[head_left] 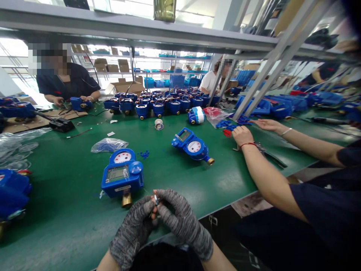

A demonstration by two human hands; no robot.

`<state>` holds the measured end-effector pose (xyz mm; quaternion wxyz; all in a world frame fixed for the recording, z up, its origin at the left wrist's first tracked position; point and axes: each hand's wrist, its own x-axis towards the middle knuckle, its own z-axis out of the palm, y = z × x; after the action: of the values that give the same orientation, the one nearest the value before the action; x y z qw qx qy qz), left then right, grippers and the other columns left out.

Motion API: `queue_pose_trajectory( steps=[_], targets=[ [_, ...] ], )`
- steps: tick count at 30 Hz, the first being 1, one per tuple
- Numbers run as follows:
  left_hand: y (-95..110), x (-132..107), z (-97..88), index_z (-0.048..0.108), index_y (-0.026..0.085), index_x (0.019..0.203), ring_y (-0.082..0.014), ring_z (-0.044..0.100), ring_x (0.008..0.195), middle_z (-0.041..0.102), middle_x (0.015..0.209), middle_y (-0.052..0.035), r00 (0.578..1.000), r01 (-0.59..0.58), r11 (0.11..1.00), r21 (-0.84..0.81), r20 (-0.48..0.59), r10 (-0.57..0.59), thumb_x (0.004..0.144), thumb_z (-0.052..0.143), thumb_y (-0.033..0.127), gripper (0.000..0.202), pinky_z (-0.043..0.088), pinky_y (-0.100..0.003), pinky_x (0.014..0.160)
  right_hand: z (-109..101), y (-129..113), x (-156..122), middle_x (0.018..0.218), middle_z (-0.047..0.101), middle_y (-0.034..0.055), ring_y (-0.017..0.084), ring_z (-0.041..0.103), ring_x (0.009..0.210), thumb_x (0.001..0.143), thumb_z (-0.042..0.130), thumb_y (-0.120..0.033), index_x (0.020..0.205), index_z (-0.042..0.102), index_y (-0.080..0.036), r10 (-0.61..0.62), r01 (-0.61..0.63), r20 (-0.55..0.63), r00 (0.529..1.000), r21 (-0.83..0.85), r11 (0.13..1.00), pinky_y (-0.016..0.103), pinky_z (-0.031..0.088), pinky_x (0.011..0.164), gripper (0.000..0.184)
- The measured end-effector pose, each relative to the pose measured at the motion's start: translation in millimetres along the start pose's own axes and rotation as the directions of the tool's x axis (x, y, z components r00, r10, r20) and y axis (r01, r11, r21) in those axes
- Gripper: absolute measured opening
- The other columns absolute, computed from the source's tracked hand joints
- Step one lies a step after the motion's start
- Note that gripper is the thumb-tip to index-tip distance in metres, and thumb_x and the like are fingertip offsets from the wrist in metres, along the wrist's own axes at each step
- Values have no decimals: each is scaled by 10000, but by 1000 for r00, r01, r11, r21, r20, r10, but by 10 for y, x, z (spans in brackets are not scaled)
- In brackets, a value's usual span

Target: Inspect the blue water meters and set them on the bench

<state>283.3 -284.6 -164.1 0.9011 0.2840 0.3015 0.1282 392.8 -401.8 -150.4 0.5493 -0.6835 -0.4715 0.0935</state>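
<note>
My left hand (135, 222) and my right hand (184, 218), both in grey fingerless knit gloves, meet at the table's near edge. Their fingertips pinch together around a small shiny metal piece (156, 200), too small to name exactly. A thin wire or thread seems to stick out by the left fingers. Just beyond my left hand stands a blue water meter (117, 178) with a grey display, a round dial and a brass threaded end. Farther right a second blue water meter (191, 146) lies at an angle, apart from my hands.
A co-worker's hands (243, 135) reach over blue small parts (225, 124) at right. A clear bag of blue pieces (109, 145), a wire spool (159, 124) and many blue meters (158, 108) lie farther back. More meters (14, 194) stand at left. A slanted metal post (262, 81) rises at right.
</note>
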Motion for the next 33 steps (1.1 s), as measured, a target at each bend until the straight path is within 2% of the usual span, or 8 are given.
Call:
queue_pose_trajectory(
  steps=[6, 9, 13, 16, 21, 24, 28, 33],
  targets=[
    [21, 22, 35, 693, 148, 805, -101, 548, 593, 620, 696, -9, 997, -74, 997, 15, 31, 74, 602, 882, 276, 306, 452, -211, 568, 98, -14, -2, 928, 710, 65, 188, 685, 808, 846, 658, -279, 1094, 639, -198, 70, -84, -180, 981, -72, 994, 318, 582, 755, 262],
    [-6, 40, 68, 706, 156, 825, -103, 569, 631, 647, 740, -14, 994, -105, 994, -17, 32, 106, 581, 891, 279, 330, 473, -217, 620, 104, -64, -5, 878, 715, 37, 172, 686, 787, 889, 625, -286, 959, 662, -228, 65, -77, -121, 990, -98, 992, 277, 568, 713, 98],
    [-11, 47, 130, 682, 130, 709, -97, 506, 565, 589, 647, -7, 989, -125, 992, -17, 78, 126, 581, 885, 335, 316, 436, -223, 563, 112, -114, 1, 944, 728, 40, 180, 687, 848, 943, 543, -247, 1009, 679, -257, -42, 20, -119, 992, -179, 984, 282, 557, 757, 152],
    [-2, 46, 147, 677, 129, 680, -110, 503, 564, 591, 636, -16, 982, -180, 983, 24, 71, 177, 620, 865, 354, 300, 422, -235, 556, 144, -114, 12, 916, 725, 54, 192, 684, 822, 955, 502, -240, 981, 682, -244, -60, 30, -139, 988, -211, 977, 302, 555, 754, 182],
    [-48, 61, 99, 749, 149, 864, -209, 644, 809, 721, 881, -83, 954, -296, 948, 120, -11, 299, 617, 877, 334, 334, 499, -304, 753, 203, -72, 32, 880, 725, 54, 178, 687, 763, 975, 463, -290, 932, 671, -234, 90, -104, -137, 986, -98, 990, 261, 551, 655, 220],
    [-90, 82, 72, 758, 156, 915, -251, 658, 943, 737, 1002, -111, 936, -339, 924, 177, -32, 349, 643, 867, 345, 349, 504, -342, 849, 230, -27, 41, 871, 724, 66, 190, 687, 777, 955, 475, -318, 910, 668, -214, 136, -148, -189, 972, -46, 988, 278, 556, 692, 224],
    [-94, 79, 94, 761, 153, 925, -246, 672, 944, 746, 1026, -116, 908, -378, 874, 306, -59, 414, 672, 850, 359, 338, 509, -356, 894, 257, 26, 41, 887, 720, 74, 201, 682, 819, 940, 482, -344, 905, 666, -202, 206, -210, -212, 955, 5, 978, 306, 549, 768, 235],
    [-41, 32, 171, 763, 140, 901, -254, 684, 919, 754, 1002, -123, 906, -371, 861, 348, -67, 417, 667, 851, 358, 332, 528, -365, 871, 248, 25, 57, 862, 712, 69, 195, 672, 787, 928, 483, -353, 871, 663, -197, 264, -253, -172, 949, 85, 964, 292, 543, 732, 245]
  ],
)
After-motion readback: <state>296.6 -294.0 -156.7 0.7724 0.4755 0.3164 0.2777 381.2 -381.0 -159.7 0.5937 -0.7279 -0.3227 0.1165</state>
